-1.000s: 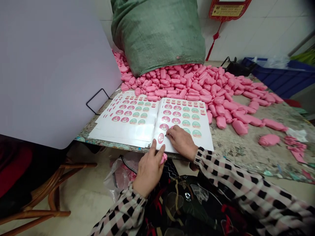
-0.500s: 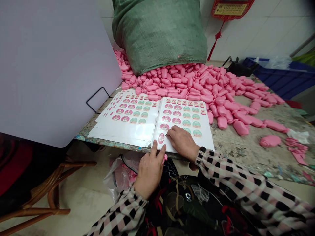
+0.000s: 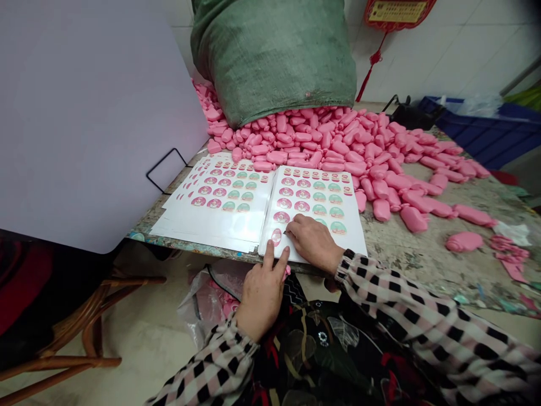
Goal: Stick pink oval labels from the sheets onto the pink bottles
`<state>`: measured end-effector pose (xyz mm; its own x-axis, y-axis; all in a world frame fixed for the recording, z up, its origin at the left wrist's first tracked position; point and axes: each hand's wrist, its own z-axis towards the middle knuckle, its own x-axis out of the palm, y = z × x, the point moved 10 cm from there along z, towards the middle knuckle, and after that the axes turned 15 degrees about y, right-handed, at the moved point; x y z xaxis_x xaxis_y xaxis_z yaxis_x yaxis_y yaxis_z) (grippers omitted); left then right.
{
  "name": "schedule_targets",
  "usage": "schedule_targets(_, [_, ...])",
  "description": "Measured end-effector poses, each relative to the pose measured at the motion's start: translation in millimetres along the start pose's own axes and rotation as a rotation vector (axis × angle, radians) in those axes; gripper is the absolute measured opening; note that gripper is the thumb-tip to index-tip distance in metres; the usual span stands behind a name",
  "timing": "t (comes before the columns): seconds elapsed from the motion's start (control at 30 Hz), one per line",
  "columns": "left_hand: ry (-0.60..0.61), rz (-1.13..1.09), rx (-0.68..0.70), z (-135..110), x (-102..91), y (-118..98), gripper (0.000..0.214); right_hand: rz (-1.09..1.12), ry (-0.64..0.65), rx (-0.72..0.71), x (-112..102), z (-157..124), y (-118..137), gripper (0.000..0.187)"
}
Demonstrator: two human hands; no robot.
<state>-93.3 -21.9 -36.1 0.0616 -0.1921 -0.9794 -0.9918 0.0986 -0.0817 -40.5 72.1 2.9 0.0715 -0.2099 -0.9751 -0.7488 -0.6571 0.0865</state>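
- Sheet (image 3: pixel 311 198) just in front of the pink heap (image 3: pixel 313 138): white, with half-round labels (image 3: pixel 302 194) in pink and green, small red ones (image 3: pixel 315 173) nearest the heap.
- Oval label (image 3: pixel 276 237) on the sheet's end away from the heap: pink, pale-marked.
- Left hand (image 3: pixel 262 293), farthest from the heap: two fingers spread, pink piece (image 3: pixel 288 272) showing beneath.
- Right hand (image 3: pixel 315 242), nearer the heap: fingers bunched by a dark tip (image 3: pixel 285 232); cannot tell what they pinch.

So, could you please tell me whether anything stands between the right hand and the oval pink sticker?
Nothing visible does, except a small dark tip at the fingertips of the right hand, beside the oval pink sticker. The left hand has two fingers extended below it, at the near edge of the sticker sheet, not in between.
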Motion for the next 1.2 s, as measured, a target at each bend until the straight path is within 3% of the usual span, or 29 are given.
schedule_targets(0.33, [-0.016,-0.046,-0.036,-1.0,2.3,0.6,0.053,0.051,0.030,-0.048,3.3,-1.6,3.2,0.028])
schedule_targets(0.63, [0.000,0.112,-0.108,-0.6,7.6,-1.7,0.056,0.080,0.020,-0.061,7.2,-3.3,3.6,0.027])
schedule_targets(1.2, [0.010,0.160,-0.127,0.5,12.6,-0.4,0.059,0.263,0.053,-0.136,13.5,-8.7,13.6,0.021])
